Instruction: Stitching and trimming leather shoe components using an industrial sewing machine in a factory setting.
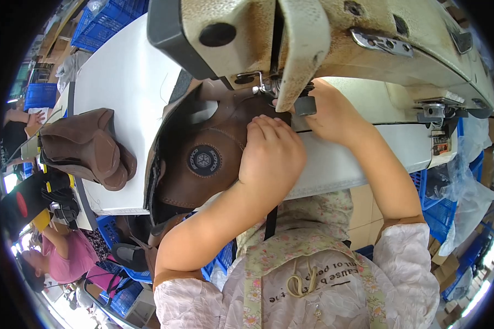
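A brown leather shoe upper [175, 183] with a round black patch [204, 160] lies on the white table, its right part under the needle area of a sewing machine [379, 44]. My left hand [271, 151] is closed on the leather, fingers curled over it just below the needle. Beyond it, my right hand [329, 112] is at the right side of the presser foot, close to the leather's far edge. The machine head and a small dark block [305, 106] cover most of its fingers, so their grip is hidden. A dark lining shows along the upper's left edge.
A stack of brown leather pieces [85, 145] lies on the white table [121, 71] at the left. Blue crates [107, 24] stand at the far left, with more crates [439, 219] at the right. A person in a pink shirt [68, 257] is at the lower left.
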The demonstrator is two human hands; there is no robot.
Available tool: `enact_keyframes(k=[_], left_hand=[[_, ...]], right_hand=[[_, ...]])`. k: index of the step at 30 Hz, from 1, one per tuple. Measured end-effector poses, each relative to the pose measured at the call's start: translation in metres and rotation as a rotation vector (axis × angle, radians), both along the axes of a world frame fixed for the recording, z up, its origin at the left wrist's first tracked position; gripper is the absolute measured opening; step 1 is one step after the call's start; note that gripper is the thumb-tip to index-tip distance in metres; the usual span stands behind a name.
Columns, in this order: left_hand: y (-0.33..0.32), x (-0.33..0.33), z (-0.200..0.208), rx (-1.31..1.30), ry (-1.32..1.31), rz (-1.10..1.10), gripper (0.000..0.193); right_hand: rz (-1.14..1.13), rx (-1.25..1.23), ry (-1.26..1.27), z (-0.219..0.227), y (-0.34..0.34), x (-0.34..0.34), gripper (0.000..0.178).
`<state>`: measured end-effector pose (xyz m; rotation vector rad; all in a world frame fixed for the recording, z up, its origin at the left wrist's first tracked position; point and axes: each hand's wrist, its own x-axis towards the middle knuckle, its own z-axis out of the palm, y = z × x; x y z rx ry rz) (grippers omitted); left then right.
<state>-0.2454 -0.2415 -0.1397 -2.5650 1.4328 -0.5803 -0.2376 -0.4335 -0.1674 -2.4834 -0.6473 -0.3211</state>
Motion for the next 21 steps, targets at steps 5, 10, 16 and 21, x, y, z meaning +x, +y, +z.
enact_keyframes(k=[5,10,16,21], left_hand=[[0.001,0.002,0.001,-0.008,0.018,0.0,0.02],[0.005,0.006,0.0,0.018,-0.007,-0.014,0.026],[0.011,0.017,0.0,0.028,0.007,-0.023,0.028],[0.015,0.02,0.002,0.056,0.006,-0.034,0.028]], right_hand=[[0.051,0.076,0.09,-0.002,-0.003,0.004,0.028],[0.046,-0.003,0.005,-0.009,-0.001,0.006,0.026],[-0.022,0.069,0.255,-0.007,0.004,0.005,0.027],[-0.01,0.096,0.03,-0.009,0.006,0.01,0.009]])
